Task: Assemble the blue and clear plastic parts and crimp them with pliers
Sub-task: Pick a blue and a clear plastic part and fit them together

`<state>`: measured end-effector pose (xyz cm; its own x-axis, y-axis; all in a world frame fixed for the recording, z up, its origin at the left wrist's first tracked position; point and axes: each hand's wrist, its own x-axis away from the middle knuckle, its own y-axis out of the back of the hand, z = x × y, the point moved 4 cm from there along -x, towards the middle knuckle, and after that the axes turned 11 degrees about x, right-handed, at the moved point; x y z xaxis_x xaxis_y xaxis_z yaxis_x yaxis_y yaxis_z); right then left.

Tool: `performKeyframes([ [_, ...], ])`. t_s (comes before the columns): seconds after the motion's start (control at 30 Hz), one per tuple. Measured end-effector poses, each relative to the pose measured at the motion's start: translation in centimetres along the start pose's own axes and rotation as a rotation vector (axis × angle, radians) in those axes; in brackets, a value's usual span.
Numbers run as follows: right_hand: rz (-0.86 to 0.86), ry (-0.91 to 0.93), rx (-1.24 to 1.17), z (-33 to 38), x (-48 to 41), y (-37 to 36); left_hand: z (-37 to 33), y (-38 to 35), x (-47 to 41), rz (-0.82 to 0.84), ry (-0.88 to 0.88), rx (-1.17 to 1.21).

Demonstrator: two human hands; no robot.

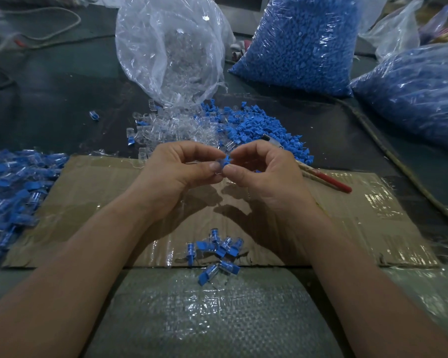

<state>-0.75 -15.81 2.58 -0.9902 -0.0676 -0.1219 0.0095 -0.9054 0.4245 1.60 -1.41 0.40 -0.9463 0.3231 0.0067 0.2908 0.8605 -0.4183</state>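
At frame centre the left hand (184, 169) and right hand (267, 171) meet fingertip to fingertip, both pinching one blue part (226, 161) between them, above the cardboard (347, 228). Pliers (331, 181) lie just right of the right hand, and finished pieces (217, 250) sit lower down between the forearms.

The dark table (49, 99) bears a cardboard sheet (360, 228), loose parts (256, 125) — blue and clear — and plastic bags (303, 42).

A cardboard sheet (101, 192) lies on the dark worktop (49, 99). A shiny woven sack (217, 319) sits at six o'clock. A thin cord (398, 164) runs at three o'clock.
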Motion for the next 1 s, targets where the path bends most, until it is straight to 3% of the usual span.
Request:
performKeyframes([
  [0.2, 0.151, -0.033, -0.169, 0.2, 0.2, -0.7, -0.2, -0.2, 0.1, 0.003, -0.02, 0.029],
  [0.5, 0.127, -0.014, -0.149, 0.1, -0.1, -0.5, -0.8, -0.3, 0.2, 0.013, -0.017, -0.036],
  [0.77, 0.118, -0.035, -0.103, -0.4, -0.1, -0.4, -0.6, -0.9, 0.6, -0.011, -0.023, -0.229],
  [1.0, 0.11, 0.171, 0.021, 0.6, 0.4, -0.9, -0.5, -0.5, 0.4, -0.036, 0.053, -0.136],
])
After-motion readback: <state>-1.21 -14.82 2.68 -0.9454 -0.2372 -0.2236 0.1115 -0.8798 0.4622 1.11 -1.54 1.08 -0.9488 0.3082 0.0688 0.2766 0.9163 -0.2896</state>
